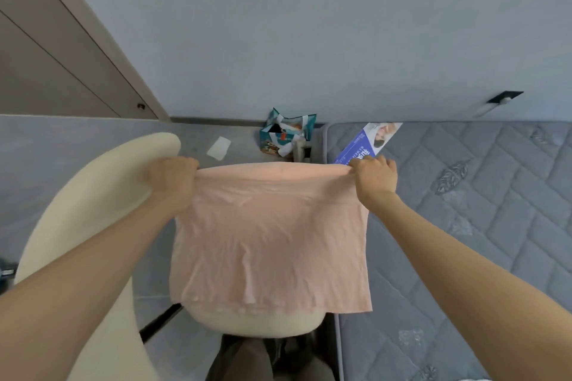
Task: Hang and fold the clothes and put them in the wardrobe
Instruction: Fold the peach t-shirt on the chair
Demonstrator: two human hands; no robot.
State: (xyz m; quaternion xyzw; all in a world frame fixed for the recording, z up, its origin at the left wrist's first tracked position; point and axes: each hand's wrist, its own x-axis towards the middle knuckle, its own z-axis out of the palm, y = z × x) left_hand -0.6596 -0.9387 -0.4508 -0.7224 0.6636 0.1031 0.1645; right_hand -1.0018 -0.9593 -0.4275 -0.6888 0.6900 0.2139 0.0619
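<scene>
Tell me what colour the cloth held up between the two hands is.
Pale peach-pink, plain with no print; the cloth shows clearly in the head view.

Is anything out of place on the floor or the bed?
Yes. A white paper scrap lies loose on the floor beside the patterned bag, and a blue leaflet sits askew at the mattress corner.

A thin peach-pink garment [269, 235] hangs spread in the air, roughly rectangular and full of fine vertical creases; its top edge is pulled taut and slightly bunched at both corners, the left hand [173, 181] gripping one corner and the right hand [376, 178] the other; a second layer peeps out below the lower edge; it hangs over a cream chair [102, 195], just beside the bed [464, 226]
</scene>
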